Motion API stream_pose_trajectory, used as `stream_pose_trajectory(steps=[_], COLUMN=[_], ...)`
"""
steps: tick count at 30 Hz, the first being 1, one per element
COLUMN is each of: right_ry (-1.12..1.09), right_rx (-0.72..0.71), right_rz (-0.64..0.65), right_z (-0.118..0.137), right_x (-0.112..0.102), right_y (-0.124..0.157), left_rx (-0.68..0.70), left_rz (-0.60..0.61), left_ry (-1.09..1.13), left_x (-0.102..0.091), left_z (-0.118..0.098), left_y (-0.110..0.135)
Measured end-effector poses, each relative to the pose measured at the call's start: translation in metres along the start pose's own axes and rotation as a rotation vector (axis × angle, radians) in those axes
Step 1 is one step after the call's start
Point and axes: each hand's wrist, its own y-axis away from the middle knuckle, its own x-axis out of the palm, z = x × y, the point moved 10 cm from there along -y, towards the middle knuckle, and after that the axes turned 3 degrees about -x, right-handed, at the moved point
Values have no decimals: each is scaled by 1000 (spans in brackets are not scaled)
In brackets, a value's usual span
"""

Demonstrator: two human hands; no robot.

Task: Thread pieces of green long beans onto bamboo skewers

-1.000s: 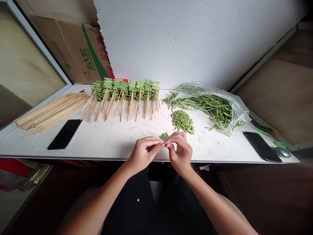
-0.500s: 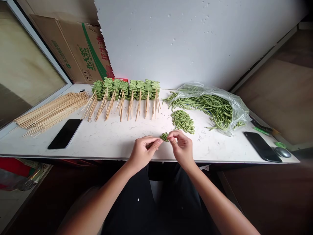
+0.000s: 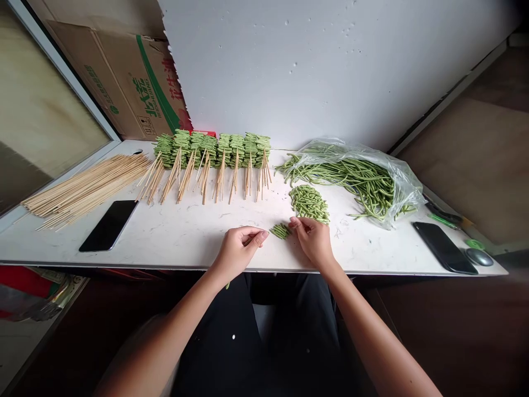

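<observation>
left hand (image 3: 239,251) curled, right hand (image 3: 313,240) half open, both apparently empty; cut beans (image 3: 281,231) between, nearer right

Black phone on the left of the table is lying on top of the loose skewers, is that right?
Not quite: the head view shows the black phone lying directly on the table beside the loose skewers, not on top of them. It is on the left of the table, as you said.

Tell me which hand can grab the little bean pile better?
Probably the right hand: its fingertips are right at the little bean pile, while the left hand is slightly farther away.
</observation>
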Motion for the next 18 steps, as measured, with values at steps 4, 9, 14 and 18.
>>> stream_pose_trajectory(steps=[4, 9, 14, 18], right_ry=[-83, -102, -99, -94], right_rx=[66, -69, -482, -619], right_rz=[-23, 33, 209, 115], right_z=[-4, 24, 87, 104], right_x=[-8, -10, 8, 0], right_y=[-3, 0, 22, 31], left_rx=[-31, 18, 122, 85], left_rz=[8, 59, 89, 61], left_ry=[-21, -70, -75, 32], left_x=[0, 3, 10, 8], left_z=[5, 0, -13, -16], left_y=[-2, -1, 4, 6])
